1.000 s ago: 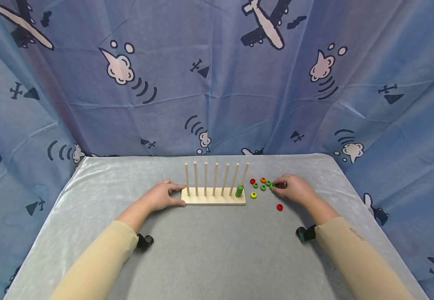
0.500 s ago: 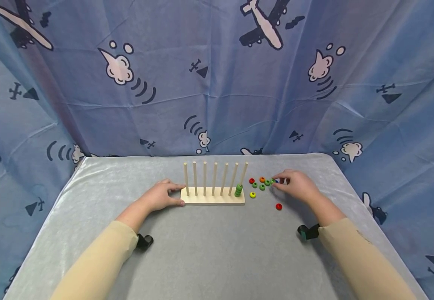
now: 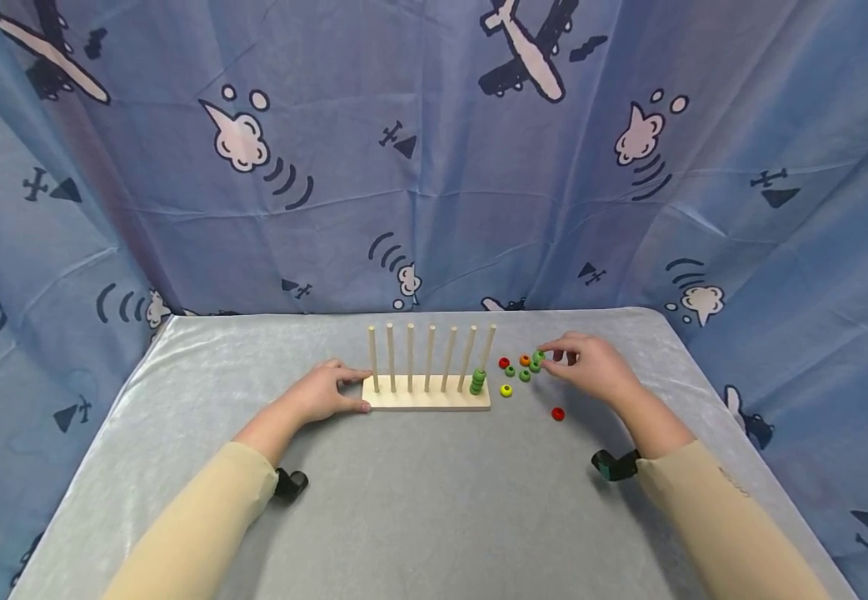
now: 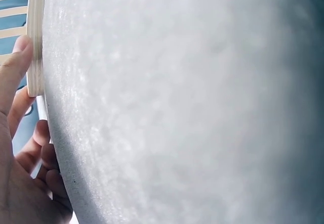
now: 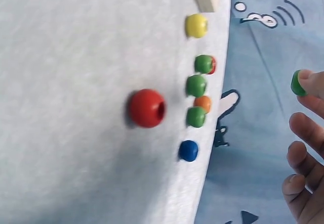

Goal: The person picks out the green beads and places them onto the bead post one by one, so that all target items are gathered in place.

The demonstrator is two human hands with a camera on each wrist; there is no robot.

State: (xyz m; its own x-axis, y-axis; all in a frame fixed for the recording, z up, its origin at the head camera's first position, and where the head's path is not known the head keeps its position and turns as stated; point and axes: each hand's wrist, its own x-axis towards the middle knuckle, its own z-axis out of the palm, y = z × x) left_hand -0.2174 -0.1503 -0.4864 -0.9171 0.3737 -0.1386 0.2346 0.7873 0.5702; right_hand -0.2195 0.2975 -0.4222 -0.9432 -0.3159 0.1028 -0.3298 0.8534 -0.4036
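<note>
My left hand grips the left end of a pale wooden peg board, thumb on its front edge. In the left wrist view the thumb and a finger are at the corner of the board's base. Several upright pegs stand on it, and green beads are stacked on the rightmost one. To the board's right, my right hand pinches a green bead between thumb and index finger, held above the table. The other right fingers are loosely bent.
Loose beads lie right of the board: green ones, a yellow one, an orange one, a blue one and a red one nearer the front. A patterned blue curtain hangs behind the table.
The right hand has raised a green bead off the table, moving it slightly back and then left. The left hand and the peg board have stayed in place.
</note>
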